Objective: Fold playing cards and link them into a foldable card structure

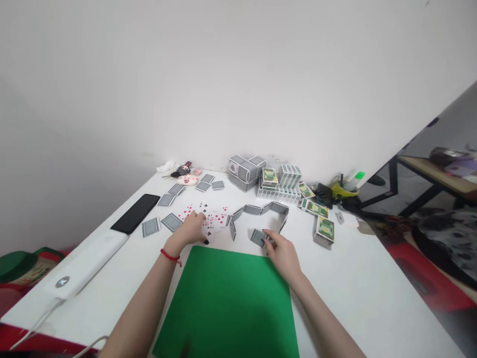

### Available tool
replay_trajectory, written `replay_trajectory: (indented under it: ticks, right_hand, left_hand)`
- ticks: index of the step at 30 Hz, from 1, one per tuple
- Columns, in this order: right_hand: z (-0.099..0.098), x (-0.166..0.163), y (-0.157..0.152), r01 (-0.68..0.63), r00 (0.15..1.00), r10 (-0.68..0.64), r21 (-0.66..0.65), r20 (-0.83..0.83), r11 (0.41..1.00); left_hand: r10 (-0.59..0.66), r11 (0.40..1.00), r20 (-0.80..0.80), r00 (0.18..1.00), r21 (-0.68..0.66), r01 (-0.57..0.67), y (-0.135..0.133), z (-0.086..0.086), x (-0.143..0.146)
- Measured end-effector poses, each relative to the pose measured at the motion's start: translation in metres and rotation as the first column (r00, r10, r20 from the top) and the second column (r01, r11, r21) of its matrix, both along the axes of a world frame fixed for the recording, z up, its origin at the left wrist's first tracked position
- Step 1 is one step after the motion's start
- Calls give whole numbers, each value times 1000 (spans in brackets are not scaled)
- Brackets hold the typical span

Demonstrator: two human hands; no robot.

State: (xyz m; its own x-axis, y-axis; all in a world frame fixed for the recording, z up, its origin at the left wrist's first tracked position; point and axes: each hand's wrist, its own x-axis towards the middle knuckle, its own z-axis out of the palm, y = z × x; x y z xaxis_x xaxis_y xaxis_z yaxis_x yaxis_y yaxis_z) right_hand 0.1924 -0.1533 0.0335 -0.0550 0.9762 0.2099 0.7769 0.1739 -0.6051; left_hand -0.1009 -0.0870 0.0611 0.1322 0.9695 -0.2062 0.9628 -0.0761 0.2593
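Observation:
My right hand (281,252) pinches a grey-backed playing card (258,237) between thumb and fingers, low over the white table just beyond the green mat. My left hand (189,228) rests at the near left side of a spread of face-up playing cards (210,219). Its thumb and forefinger are apart at the cards' edge, and its other fingers are partly hidden. Between and beyond my hands, a zigzag row of bent cards (252,210) stands on edge in a curve, open on the near side.
The green mat (231,303) lies in front of me. Behind stand a folded-card block (246,172) and stacked card boxes (279,181). A card box (325,231) sits right. Left are loose cards (151,227), a black phone (136,214) and a white cabled device (87,263).

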Motion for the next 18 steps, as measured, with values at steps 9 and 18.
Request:
replay_trajectory:
  ticks: [9, 18]
  right_hand:
    - [-2, -2, 0, 2, 1000, -3, 18, 28, 1000]
    - [19, -12, -9, 90, 991, -73, 152, -114, 984]
  left_hand:
    - [-98, 987, 63, 993, 130, 90, 14, 1, -4]
    - [-225, 828, 254, 941, 559, 47, -6, 39, 22]
